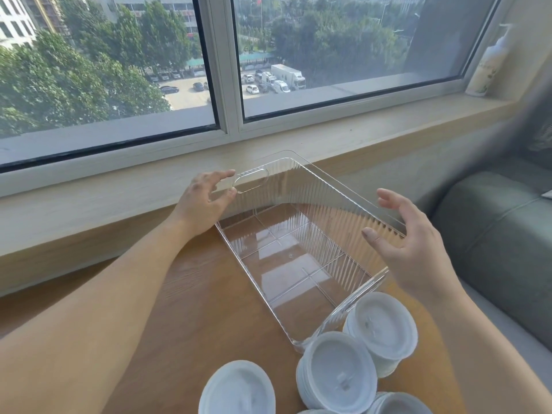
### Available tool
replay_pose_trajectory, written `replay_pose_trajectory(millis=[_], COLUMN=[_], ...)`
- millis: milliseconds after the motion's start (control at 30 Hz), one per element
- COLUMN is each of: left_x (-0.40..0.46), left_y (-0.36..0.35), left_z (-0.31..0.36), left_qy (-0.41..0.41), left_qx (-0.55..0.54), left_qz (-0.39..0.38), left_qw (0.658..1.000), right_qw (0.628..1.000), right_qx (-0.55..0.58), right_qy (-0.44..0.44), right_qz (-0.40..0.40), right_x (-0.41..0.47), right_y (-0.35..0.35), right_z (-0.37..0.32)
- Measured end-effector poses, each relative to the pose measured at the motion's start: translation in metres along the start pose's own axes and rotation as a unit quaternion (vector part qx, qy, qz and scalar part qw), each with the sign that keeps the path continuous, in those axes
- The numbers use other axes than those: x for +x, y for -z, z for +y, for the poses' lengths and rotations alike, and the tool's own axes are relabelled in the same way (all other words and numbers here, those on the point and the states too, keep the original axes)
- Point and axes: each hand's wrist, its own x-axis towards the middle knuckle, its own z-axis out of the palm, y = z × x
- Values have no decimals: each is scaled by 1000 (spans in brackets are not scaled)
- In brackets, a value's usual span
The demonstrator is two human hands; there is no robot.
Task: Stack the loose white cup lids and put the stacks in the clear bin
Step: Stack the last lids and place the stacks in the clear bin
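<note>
On the wooden table (191, 294) beneath the window sill (119, 198), the clear bin (298, 252) sits at the centre of the view, its long sides running from about 11 o'clock to 5 o'clock, with nothing inside it. The left hand (206, 198) is at the bin's 10 o'clock corner, right by the handle slot in the far end wall; its fingers are spread and loosely curved, the fingertips at or just beside the rim, and whether they actually touch the plastic cannot be told. The right hand (412, 237) is at the bin's 3 o'clock side, wide open with fingers splayed, hovering just beside the long ribbed wall; contact there cannot be made out either. Neither hand holds anything.

The white lids (337, 372) lie in stacks at the bin's 5 to 6 o'clock end, nearest the person. One stack (380, 327) rests against the bin's near corner, another sits just below the near end wall, and a third pile (237, 389) lies at 7 o'clock, a little apart.

The lower stacks are cut off by the bottom edge, so their number is unclear. The bin's clear walls blur into the table's reflections. At 2 o'clock a pump bottle (490, 64) stands on the sill, and a green sofa (493, 240) fills the 3 o'clock edge.
</note>
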Motion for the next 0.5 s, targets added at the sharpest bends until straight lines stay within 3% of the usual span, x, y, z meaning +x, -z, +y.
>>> replay_pose_trajectory(millis=[500], left_x=[-65], left_y=[32], left_z=[-22], left_qy=[18], left_qx=[11], left_qz=[39], left_qw=[999], right_qw=[998], right_qx=[30], right_qy=[31], right_qz=[-38], right_x=[2], right_y=[-11], right_z=[-4])
